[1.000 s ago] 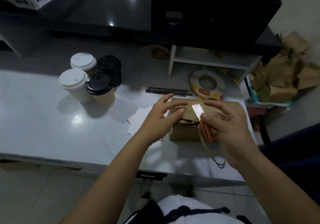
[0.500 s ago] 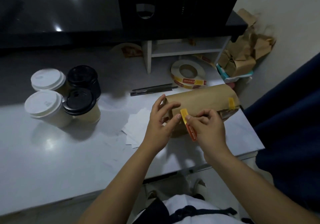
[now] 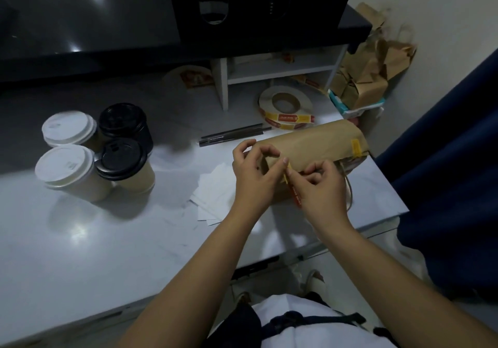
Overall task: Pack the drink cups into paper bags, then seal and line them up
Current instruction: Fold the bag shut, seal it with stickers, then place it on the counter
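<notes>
Here left hand point(image 3: 250, 171) pinches bag point(image 3: 318, 145), right hand point(image 3: 322, 187) sticker point(image 3: 296, 195).

Folded brown paper bag point(image 3: 310, 145) is lying at right, yellow sticker point(image 3: 356, 147) sealing one end; four lidded cups point(image 3: 121, 156) are standing clustered left.

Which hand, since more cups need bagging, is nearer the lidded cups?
Left. The left hand holds the bag's end facing the cups; the right hand pinches a sticker farther away.

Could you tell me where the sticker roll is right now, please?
In the head view the sticker roll lies flat at the back right of the table, just behind the paper bag and in front of the white shelf.
</notes>
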